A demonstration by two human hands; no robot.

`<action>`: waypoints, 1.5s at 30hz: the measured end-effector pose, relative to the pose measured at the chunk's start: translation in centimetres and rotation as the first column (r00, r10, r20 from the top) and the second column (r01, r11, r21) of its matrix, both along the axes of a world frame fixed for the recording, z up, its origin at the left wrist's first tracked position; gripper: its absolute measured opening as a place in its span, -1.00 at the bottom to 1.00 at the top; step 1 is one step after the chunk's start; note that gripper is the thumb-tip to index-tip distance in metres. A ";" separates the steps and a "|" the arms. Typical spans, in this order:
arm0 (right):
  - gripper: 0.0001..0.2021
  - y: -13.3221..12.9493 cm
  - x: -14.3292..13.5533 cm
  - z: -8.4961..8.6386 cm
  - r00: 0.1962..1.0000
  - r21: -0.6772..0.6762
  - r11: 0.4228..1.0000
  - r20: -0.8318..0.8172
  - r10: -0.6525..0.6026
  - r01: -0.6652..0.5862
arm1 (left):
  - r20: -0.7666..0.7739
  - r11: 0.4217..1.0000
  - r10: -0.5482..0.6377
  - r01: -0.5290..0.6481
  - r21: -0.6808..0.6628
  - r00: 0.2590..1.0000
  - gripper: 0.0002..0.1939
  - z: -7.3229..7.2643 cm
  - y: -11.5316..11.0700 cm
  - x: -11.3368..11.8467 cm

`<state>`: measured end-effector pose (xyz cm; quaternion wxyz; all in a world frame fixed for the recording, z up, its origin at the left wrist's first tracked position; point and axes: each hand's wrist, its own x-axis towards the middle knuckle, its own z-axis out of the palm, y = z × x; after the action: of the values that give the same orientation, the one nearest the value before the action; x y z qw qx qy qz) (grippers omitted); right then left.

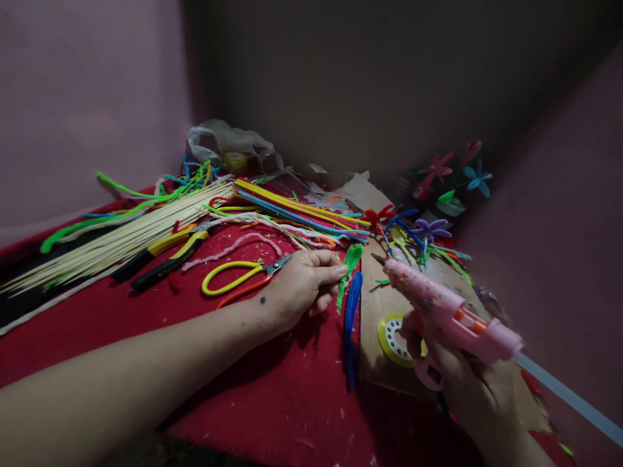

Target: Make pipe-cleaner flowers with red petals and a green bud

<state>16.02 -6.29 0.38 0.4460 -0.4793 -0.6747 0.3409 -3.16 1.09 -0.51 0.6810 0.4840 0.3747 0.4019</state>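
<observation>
Between the thumb and fingers of my left hand (306, 285) is a green pipe-cleaner piece (353, 258), its looped end up and a thin twisted tail hanging down. My right hand (450, 363) is wrapped round the handle of a pink glue gun (438, 301). The gun's nozzle points left towards the green piece, without touching it. A clear glue stick (569, 392) sticks out of its back end. Below the nozzle, a yellow and white tape spool (396, 338) lies on a wooden board (377, 305). Blue pipe cleaners (352, 327) lie along the board's left edge.
Scissors (233, 279) and black-yellow pliers (170, 256) lie left of my left hand on the red cloth (272, 402). Behind them are wooden sticks (131, 227) and coloured pipe cleaners (302, 211). Pipe-cleaner flowers (431, 229) stand at the back right. A plastic bag (228, 139) lies at the back.
</observation>
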 end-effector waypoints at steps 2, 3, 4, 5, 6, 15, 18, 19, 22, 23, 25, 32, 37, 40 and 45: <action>-0.52 0.3 0.5 0.3 0.995 -0.016 0.995 0.022 -0.095 0.095 | -0.002 1.000 0.022 -0.022 0.009 1.000 -0.81 -0.1 0.1 0.0; -0.52 0.4 1.0 0.4 0.986 -0.022 0.986 0.046 -0.161 0.162 | -0.002 0.999 0.034 -0.034 0.012 0.999 -0.82 -0.2 0.1 0.0; -0.52 0.4 1.6 0.3 0.968 -0.014 0.969 0.049 -0.244 0.245 | -0.003 0.999 0.045 -0.045 0.013 0.999 -0.82 -0.2 0.2 0.0; -0.51 0.5 2.4 0.2 0.949 -0.032 0.949 0.064 -0.310 0.312 | -0.005 0.999 0.050 -0.050 0.012 0.999 -0.82 -0.3 0.2 0.0; -0.52 0.4 3.4 0.0 0.925 -0.063 0.925 0.101 -0.366 0.374 | -0.008 0.999 0.053 -0.053 0.012 0.999 -0.83 -0.3 0.2 0.0; -0.66 -1.3 11.6 -3.3 0.607 0.158 0.912 0.701 -0.374 0.379 | -0.035 0.997 0.025 -0.023 0.075 0.999 -0.77 -0.9 0.0 0.1; -0.62 -1.0 13.0 -3.8 0.486 0.180 0.905 0.794 -0.366 0.386 | -0.040 0.996 0.033 -0.030 0.078 0.999 -0.78 -1.0 0.1 0.2; -0.62 -0.9 13.2 -3.8 0.463 0.174 0.907 0.814 -0.351 0.383 | -0.042 0.997 0.034 -0.031 0.078 0.999 -0.79 -1.0 0.1 0.2; -0.64 -0.8 13.3 -3.0 0.409 0.157 0.927 0.863 -0.296 0.341 | -0.049 0.996 0.038 -0.034 0.084 0.998 -0.79 -1.0 0.0 0.2; -0.66 -0.8 13.0 -2.5 0.370 0.168 0.927 0.881 -0.293 0.335 | -0.050 0.996 0.041 -0.036 0.086 0.998 -0.79 -1.0 0.0 0.2; -0.74 -0.7 11.9 -1.3 0.259 0.229 0.905 0.907 -0.332 0.358 | -0.050 0.996 0.041 -0.037 0.087 0.998 -0.79 -1.0 -0.1 0.2; -0.84 5.7 4.4 0.5 0.630 0.053 0.918 0.711 -0.312 0.394 | -0.027 0.998 0.026 -0.025 0.065 0.999 -0.81 -1.2 -0.2 0.4; -0.85 10.5 1.6 -1.3 0.655 0.062 0.882 0.646 -0.392 0.467 | -0.027 0.996 0.028 -0.026 0.084 0.999 -0.81 -1.2 -0.5 0.5; -0.84 10.7 1.1 -1.2 0.726 0.046 0.884 0.552 -0.410 0.465 | -0.012 0.995 0.034 -0.033 0.092 0.999 -0.80 -1.0 -0.4 0.4; -0.96 8.6 -0.1 0.3 0.909 -0.105 0.941 0.315 -0.274 0.321 | 0.011 0.991 0.068 -0.068 0.115 0.998 -0.80 -0.5 -0.3 0.1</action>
<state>15.89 2.33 0.65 0.3484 -0.6552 -0.6242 0.2444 -3.07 0.81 -0.98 0.6389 0.5083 0.3648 0.4476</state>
